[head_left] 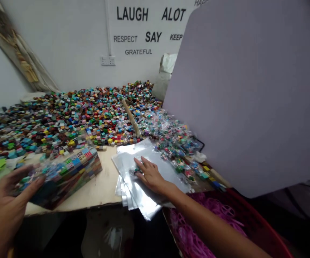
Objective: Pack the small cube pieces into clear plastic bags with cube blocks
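At the lower left, my left hand [15, 193] is wrapped round the near end of a clear plastic bag of small coloured blocks [74, 172], which lies tilted above the table's front edge. My right hand [151, 175] rests on a fanned stack of shiny clear plastic bags [146, 200] near the middle, its fingers spread. Something small and dark green shows beside its fingertips, too small to name.
A wide heap of small coloured blocks [63, 118] covers the table's back. A wooden stick [130, 118] lies on it, beside small filled packets [168, 132]. A red basket [259, 222] with pink strips stands lower right, below a large grey panel [246, 93].
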### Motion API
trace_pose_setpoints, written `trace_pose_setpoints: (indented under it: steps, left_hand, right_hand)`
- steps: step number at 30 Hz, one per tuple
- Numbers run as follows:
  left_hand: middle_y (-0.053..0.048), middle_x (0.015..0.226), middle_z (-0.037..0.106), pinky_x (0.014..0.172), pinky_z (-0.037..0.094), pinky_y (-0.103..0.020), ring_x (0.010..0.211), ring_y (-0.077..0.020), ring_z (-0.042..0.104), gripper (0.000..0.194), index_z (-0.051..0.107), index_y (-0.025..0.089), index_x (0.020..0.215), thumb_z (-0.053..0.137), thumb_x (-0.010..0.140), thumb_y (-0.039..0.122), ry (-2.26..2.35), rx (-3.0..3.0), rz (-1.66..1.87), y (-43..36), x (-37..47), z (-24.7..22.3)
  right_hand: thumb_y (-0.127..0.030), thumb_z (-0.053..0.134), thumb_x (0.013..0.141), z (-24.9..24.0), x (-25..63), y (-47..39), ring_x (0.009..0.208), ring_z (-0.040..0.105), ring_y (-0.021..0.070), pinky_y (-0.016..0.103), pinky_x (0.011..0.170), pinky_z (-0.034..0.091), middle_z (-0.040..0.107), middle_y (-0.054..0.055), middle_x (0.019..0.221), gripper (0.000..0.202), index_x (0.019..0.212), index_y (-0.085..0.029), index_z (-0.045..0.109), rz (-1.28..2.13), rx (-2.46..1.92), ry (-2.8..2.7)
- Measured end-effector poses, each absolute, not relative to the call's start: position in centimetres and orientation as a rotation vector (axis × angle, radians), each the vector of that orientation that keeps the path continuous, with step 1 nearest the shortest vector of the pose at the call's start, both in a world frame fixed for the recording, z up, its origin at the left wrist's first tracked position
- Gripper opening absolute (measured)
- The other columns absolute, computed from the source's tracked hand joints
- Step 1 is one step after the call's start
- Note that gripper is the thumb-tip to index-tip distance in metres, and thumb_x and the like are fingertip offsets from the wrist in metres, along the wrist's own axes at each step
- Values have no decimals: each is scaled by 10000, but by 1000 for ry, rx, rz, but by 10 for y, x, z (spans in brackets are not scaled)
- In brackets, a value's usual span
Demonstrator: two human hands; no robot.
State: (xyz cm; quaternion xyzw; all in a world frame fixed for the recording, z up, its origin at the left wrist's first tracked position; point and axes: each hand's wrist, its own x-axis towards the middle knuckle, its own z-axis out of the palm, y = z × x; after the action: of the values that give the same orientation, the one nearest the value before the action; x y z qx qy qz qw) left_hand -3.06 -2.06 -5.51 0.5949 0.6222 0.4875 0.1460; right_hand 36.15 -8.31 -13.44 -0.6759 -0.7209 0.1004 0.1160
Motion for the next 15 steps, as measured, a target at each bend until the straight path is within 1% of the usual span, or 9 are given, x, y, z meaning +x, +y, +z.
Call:
trace_pose_setpoints:
  steps: [2, 3, 5, 7, 8, 10, 12, 13, 15]
  left_hand:
    - [-39, 1159, 645, 1019, 391, -534, 1150, -339, 548, 505, 617, 317, 1097, 701, 637, 508, 1775, 1658, 1372, -25, -25, -49]
    - [-38, 1160, 646, 1023, 391, -516, 1156, -329, 545, 497, 618, 314, 1089, 705, 634, 493, 1763, 1639, 1367, -27, -22, -46]
    - [-44, 1154, 649, 1019, 396, -487, 1145, -315, 553, 497, 620, 291, 1078, 713, 626, 474, 1745, 1616, 1388, -29, -19, -44]
    - [-53, 1148, 651, 1011, 396, -463, 1123, -302, 565, 514, 620, 256, 1080, 717, 624, 474, 1742, 1607, 1427, -29, -18, -44]
    - [-60, 1151, 649, 1007, 396, -451, 1117, -295, 567, 527, 617, 240, 1092, 713, 631, 478, 1742, 1620, 1421, -29, -18, -44]
    - [-74, 1148, 649, 997, 394, -439, 1108, -289, 569, 548, 616, 210, 1095, 705, 633, 492, 1749, 1643, 1414, -29, -18, -44]
    - [-82, 1154, 645, 987, 394, -435, 1110, -290, 565, 566, 615, 202, 1100, 699, 629, 505, 1770, 1644, 1397, -30, -18, -44]
    - [-82, 1156, 645, 981, 397, -434, 1111, -290, 563, 571, 616, 205, 1100, 698, 625, 510, 1782, 1635, 1396, -30, -18, -43]
    - [-78, 1151, 647, 969, 406, -431, 1110, -293, 564, 577, 618, 212, 1097, 704, 612, 512, 1800, 1616, 1405, -30, -17, -43]
  right_hand:
    - [-415, 425, 932, -132, 368, -80, 1363, 290, 302, 502, 1006, 319, 302, 169, 1498, 604, 1483, -278, 219, 290, -2002, -2063]
    - [-423, 413, 935, -130, 374, -78, 1350, 314, 302, 503, 993, 331, 319, 156, 1493, 593, 1481, -285, 226, 274, -2004, -2048]
    - [-409, 384, 946, -122, 394, -72, 1298, 384, 296, 486, 966, 351, 405, 124, 1449, 518, 1447, -293, 319, 201, -2006, -2034]
    - [-344, 394, 947, -111, 421, -67, 1204, 460, 295, 458, 925, 359, 527, 96, 1350, 420, 1354, -285, 474, 43, -2035, -2025]
    - [-295, 431, 929, -105, 437, -66, 1142, 488, 301, 442, 890, 358, 586, 93, 1277, 382, 1294, -271, 541, -60, -2070, -2026]
    - [-148, 488, 866, -98, 467, -64, 1049, 500, 310, 423, 830, 325, 665, 107, 1125, 362, 1189, -231, 628, -267, -2132, -2061]
    - [-41, 506, 802, -96, 490, -64, 989, 500, 302, 411, 792, 286, 699, 123, 1012, 361, 1068, -197, 694, -328, -2144, -2112]
    - [-16, 511, 784, -98, 498, -64, 967, 501, 294, 406, 778, 272, 708, 124, 975, 352, 1014, -190, 714, -324, -2136, -2140]
    - [-25, 526, 790, -103, 507, -63, 936, 504, 277, 401, 761, 253, 719, 118, 912, 303, 934, -192, 733, -313, -2109, -2179]
